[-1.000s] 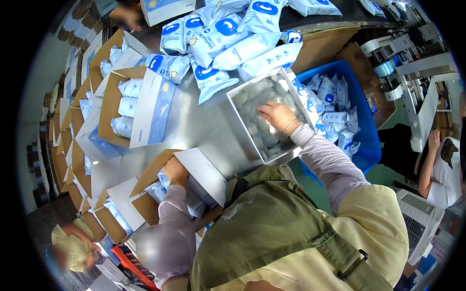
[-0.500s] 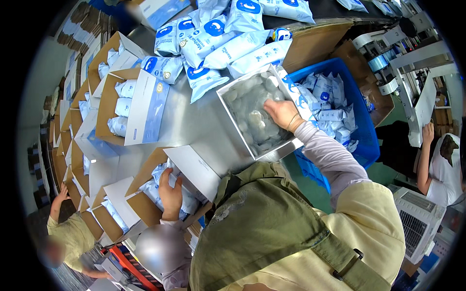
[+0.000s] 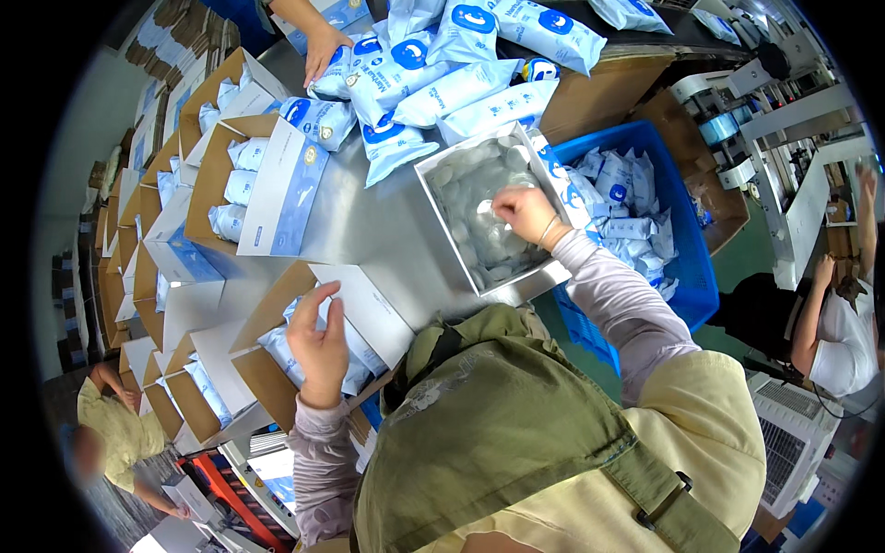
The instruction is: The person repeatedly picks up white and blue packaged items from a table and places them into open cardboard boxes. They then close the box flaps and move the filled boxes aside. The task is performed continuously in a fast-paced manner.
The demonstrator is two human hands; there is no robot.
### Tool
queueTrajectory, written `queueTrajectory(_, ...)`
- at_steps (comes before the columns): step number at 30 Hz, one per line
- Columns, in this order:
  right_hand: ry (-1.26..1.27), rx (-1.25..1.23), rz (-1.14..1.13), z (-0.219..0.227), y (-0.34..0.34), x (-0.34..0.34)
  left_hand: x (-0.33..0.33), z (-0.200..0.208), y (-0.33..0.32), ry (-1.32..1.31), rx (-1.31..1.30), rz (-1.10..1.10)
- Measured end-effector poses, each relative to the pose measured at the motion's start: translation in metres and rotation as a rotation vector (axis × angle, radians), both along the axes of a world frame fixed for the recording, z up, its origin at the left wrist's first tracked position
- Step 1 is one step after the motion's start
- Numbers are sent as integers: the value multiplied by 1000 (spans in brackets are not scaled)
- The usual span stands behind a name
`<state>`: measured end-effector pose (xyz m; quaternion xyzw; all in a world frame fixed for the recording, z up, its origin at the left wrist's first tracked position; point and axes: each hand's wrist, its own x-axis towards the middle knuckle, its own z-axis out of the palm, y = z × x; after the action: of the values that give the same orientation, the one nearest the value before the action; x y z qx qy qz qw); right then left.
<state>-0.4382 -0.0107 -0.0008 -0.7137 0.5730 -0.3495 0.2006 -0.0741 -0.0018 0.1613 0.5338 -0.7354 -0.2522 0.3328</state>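
Note:
My right hand [image 3: 530,217] is over a white box [image 3: 433,214] full of round, clear and whitish discs [image 3: 484,241]. Its thumb and fingers are pinched together at the discs; what sits between the fingertips is too small to tell. Above an open carton [image 3: 263,364] on the left, my left hand [image 3: 320,350] is raised with thumb and forefinger apart and nothing in them. Light-blue soft packs [image 3: 281,350] lie inside that carton, partly hidden by this hand. The carton's white flap [image 3: 364,309] stands folded out toward the middle.
Soft packs [image 3: 424,92] are heaped on the metal table [image 3: 369,230], where another person's hand [image 3: 323,46] touches one. More filled cartons [image 3: 277,189] line the left. A blue crate [image 3: 696,249] of packs stands right. Co-workers are at the lower left [image 3: 120,419] and far right [image 3: 848,332].
My left hand has lifted off the packs in the carton. My right hand has shifted slightly left over the discs. Another person's hand has come in at the top, onto the heap.

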Motion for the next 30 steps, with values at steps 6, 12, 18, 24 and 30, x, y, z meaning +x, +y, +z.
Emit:
queueTrajectory(6,-995,281,-361,18,-23,-26,-80,-18,-18,297,246,-194)
queueTrajectory(12,-1275,335,-179,81,-16,13,-146,-26,-29,762,668,-170)
queueTrajectory(18,-1204,400,168,132,-19,119,-90,-15,-12,1062,571,169)
queueTrajectory(24,-1266,747,410,132,-6,210,-10,-24,26,1207,303,591)
queueTrajectory(30,-779,375,277,134,-18,151,70,-54,53,651,362,727)
